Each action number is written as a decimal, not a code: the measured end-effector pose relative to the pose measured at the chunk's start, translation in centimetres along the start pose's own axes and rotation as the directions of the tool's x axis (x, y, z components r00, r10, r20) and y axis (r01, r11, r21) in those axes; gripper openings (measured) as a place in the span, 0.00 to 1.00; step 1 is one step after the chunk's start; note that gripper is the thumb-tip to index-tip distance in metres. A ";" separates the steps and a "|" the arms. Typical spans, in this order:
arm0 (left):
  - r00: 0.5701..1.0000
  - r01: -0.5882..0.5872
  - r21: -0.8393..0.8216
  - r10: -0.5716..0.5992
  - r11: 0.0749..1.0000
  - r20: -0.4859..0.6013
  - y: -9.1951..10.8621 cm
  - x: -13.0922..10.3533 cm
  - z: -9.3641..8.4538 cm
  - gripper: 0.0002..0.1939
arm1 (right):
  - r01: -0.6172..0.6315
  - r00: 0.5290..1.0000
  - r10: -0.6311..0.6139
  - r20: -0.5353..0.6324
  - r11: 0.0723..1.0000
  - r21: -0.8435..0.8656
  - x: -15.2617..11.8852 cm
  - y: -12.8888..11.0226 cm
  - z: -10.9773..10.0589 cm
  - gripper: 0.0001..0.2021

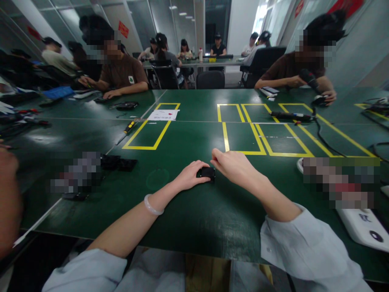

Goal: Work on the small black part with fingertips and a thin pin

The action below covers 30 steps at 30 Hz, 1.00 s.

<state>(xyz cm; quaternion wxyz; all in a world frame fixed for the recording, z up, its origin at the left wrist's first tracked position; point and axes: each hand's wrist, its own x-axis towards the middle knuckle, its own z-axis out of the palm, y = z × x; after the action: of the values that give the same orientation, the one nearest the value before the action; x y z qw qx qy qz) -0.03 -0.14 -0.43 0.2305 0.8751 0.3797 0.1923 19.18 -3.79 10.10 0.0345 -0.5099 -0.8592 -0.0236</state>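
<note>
My left hand (196, 175) is wrapped round a small black box-shaped object (208, 173), holding it low over the green table. Its thumb lies along the near side and its fingers along the far side. Just to the right, my right hand (232, 165) is closed, thumb and forefinger pressed together close to the object's upper right corner. Whatever those fingertips may hold is too small or hidden to make out.
Yellow tape rectangles mark the green table (194, 227) ahead. A screwdriver (130, 127) and a paper sheet (164, 115) lie left of centre, black parts (118, 162) nearer. A white device (363, 227) lies right. Two people work opposite; another person's arm (7, 202) is at left.
</note>
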 end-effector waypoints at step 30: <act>1.000 -0.011 -0.001 0.011 1.000 -0.008 -0.1 -0.1 0.1 0.19 | -0.006 1.000 0.005 0.012 0.997 0.076 -0.1 0.0 0.0 0.11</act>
<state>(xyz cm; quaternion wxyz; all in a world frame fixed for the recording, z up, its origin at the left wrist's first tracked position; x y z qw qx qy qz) -0.08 -0.15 -0.54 0.2282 0.8762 0.3759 0.1972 19.21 -3.89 10.08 0.0491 -0.5105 -0.8584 0.0123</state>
